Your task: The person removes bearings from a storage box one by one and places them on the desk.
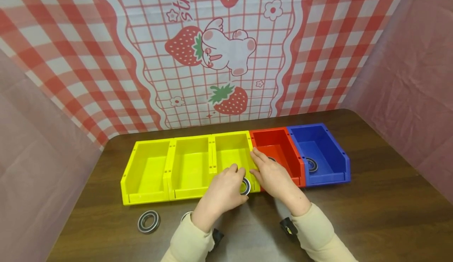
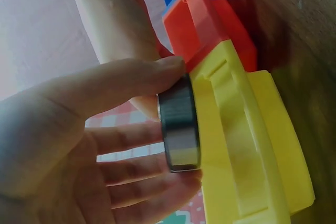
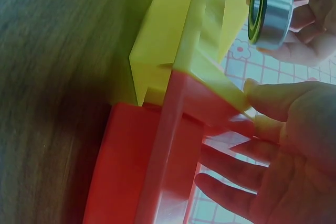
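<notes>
My left hand (image 1: 225, 187) pinches a ball bearing (image 2: 179, 124) between thumb and fingers, held on edge over the front of the third yellow bin (image 1: 231, 138). In the right wrist view the same bearing (image 3: 277, 20) shows its steel rim and dark face. My right hand (image 1: 277, 177) rests at the wall where that yellow bin meets the red bin (image 1: 270, 134); its thumb lies at the yellow edge and its fingers extend loosely, holding no bearing. Inside the red bin another bearing (image 1: 271, 158) is mostly hidden by this hand.
Two more yellow bins (image 1: 145, 198) continue the row leftward. At its right end stands a blue bin (image 1: 327, 178) with a bearing (image 1: 315, 165) inside. On the wooden table (image 1: 106, 234) lies a loose bearing (image 1: 141, 223); another ring (image 1: 185, 215) is partly covered by the left sleeve.
</notes>
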`<state>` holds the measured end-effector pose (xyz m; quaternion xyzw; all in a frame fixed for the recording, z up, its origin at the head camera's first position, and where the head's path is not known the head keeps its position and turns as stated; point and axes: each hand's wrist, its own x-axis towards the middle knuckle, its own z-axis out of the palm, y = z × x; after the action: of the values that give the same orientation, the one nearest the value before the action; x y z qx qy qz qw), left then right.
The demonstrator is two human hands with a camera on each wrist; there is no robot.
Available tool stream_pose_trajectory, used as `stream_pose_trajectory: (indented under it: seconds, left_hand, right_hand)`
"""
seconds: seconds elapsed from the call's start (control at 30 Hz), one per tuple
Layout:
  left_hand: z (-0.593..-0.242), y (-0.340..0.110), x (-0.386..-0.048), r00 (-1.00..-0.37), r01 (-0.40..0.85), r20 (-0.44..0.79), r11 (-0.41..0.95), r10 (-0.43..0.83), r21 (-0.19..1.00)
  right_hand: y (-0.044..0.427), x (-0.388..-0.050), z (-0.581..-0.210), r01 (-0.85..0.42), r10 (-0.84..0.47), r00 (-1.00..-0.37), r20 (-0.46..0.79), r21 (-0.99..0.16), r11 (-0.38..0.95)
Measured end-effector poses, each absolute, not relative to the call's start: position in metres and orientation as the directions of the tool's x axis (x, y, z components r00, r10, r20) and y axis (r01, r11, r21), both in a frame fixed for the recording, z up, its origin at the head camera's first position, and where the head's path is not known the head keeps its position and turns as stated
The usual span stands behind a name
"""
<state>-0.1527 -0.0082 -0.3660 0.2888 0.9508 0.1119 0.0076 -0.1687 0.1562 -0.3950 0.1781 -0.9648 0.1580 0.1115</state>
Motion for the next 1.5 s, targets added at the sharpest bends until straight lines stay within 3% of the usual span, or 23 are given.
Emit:
stream_pose_trajectory:
  seconds: [0.37, 1.0, 1.27, 1.5]
  left_hand:
    - [-0.369, -0.004, -0.149, -0.748, 0.619, -0.113, 0.748, 0.655, 0.239]
    - [-0.376, 0.004, -0.139, -0.678, 0.699, -0.183, 0.701, 0.712, 0.142]
    - [-0.383, 0.011, -0.134, -0.663, 0.732, -0.179, 0.68, 0.727, 0.046]
    - [-0.385, 0.015, -0.13, -0.681, 0.711, -0.206, 0.702, 0.702, 0.042]
  right_hand:
    - [0.156, -0.168, -0.395, -0.378, -0.307, -0.911, 0.276, -0.254, 0.89]
    - [0.155, -0.168, -0.394, -0.362, -0.298, -0.922, 0.248, -0.277, 0.89]
    - [0.156, -0.168, -0.393, -0.359, -0.296, -0.924, 0.243, -0.279, 0.891]
    - [0.156, -0.168, -0.393, -0.355, -0.296, -0.926, 0.233, -0.278, 0.893]
